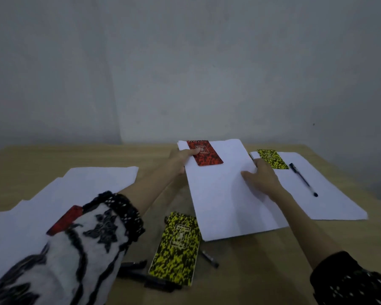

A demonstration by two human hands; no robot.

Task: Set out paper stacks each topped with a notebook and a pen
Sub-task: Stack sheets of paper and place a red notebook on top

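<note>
A white paper stack [224, 194] lies in the middle of the wooden table [251, 271]. A red notebook [207, 156] rests on its far left corner, and my left hand [183, 158] grips that corner with the thumb on the notebook. My right hand [262, 180] presses flat on the stack's right edge. To the right, a second paper stack [330, 199] carries a yellow notebook [273, 158] and a dark pen [304, 182]. A loose yellow notebook [176, 247] lies near me. Another red notebook [63, 221] peeks from behind my left sleeve.
More white paper sheets [75, 190] spread over the table's left side. Several dark pens [141, 274] lie near the loose yellow notebook, one pen [209, 258] to its right. A grey wall stands behind the table's far edge.
</note>
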